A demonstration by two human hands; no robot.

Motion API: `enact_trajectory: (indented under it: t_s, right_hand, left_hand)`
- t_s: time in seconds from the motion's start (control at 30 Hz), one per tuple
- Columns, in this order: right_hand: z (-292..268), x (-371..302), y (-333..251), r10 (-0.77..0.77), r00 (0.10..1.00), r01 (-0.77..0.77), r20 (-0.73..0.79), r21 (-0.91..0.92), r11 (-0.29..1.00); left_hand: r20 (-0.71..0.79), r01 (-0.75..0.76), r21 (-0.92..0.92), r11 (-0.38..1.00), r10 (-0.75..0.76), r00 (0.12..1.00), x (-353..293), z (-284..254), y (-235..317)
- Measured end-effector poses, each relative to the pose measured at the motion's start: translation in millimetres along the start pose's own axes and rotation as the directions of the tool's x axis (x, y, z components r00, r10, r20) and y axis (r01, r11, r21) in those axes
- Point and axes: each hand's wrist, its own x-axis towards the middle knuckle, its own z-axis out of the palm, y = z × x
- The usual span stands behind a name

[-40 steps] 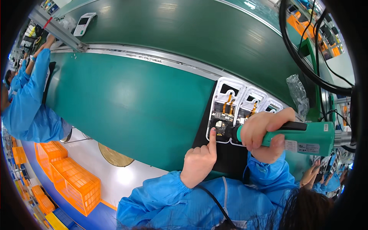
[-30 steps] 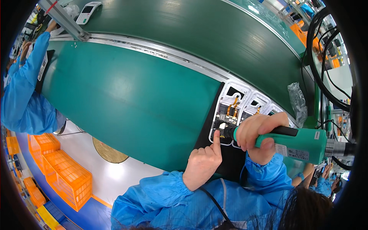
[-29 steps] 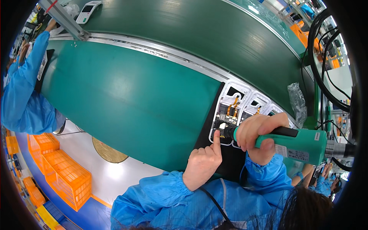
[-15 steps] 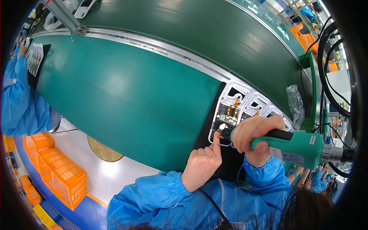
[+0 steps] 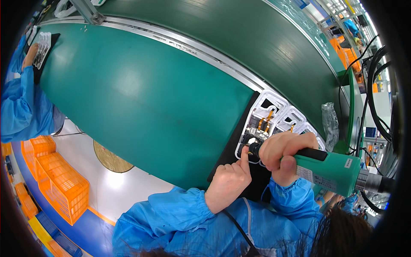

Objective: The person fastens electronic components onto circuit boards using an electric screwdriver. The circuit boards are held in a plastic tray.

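My right hand [image 5: 282, 155] is wrapped round a green electric screwdriver [image 5: 329, 170], which lies nearly level with its black nose pointing left. That nose meets the lower part of a white device housing [image 5: 264, 105] that has circuit parts and orange flex cables [image 5: 264, 122] inside. My left hand [image 5: 229, 186] has its index finger stretched out to the housing, just beside the screwdriver's tip; its other fingers are curled in. What lies under that fingertip is hidden. More white housings [image 5: 292, 115] stand in a row to the right, partly covered by my right hand. They rest on a black mat [image 5: 235, 143].
The green work surface [image 5: 141, 98] stretches left, bordered by a metal rail [image 5: 180, 45]. A clear plastic bag [image 5: 329, 122] lies at the right, near black cables [image 5: 376, 85]. Far left, a co-worker's hand [image 5: 31, 55] touches white parts. Orange crates [image 5: 64, 184] stand on the floor.
The whole view has shifted slightly. My hands and the screwdriver keep their places at the housing. The co-worker's hand at far left has moved onto the white parts.
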Motion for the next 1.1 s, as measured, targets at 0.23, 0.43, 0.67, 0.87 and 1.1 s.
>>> enact_trajectory:
  t_s: [0.23,0.43,0.67,0.87,1.1]
  right_hand:
    - [-9.9,-6.6,-7.4,0.054,0.995,-0.053,-0.083,0.015,0.998]
    - [-27.4,-12.1,-40.3,-0.107,0.946,0.141,-0.307,0.090,0.986]
    - [-64.6,-40.2,-63.5,-0.187,0.896,0.240,-0.403,0.085,0.967]
    - [-80.0,-55.6,-69.5,-0.154,0.871,0.241,-0.466,0.132,0.962]
    - [-93.0,-68.1,-73.1,-0.221,0.855,0.325,-0.469,0.154,0.933]
  left_hand:
    - [0.005,-0.025,0.048,0.999,0.024,1.000,2.3,-7.1,0.9]
    - [-0.044,0.012,-0.478,0.878,-0.038,0.998,-1.3,-9.8,-8.0]
    - [0.644,0.509,-0.077,-0.857,0.347,0.682,-16.2,-8.2,3.9]
    - [0.675,0.650,-0.158,-0.744,0.399,0.621,0.1,-1.1,16.0]
    - [0.593,0.770,-0.320,-0.552,0.517,0.617,8.9,9.7,25.1]
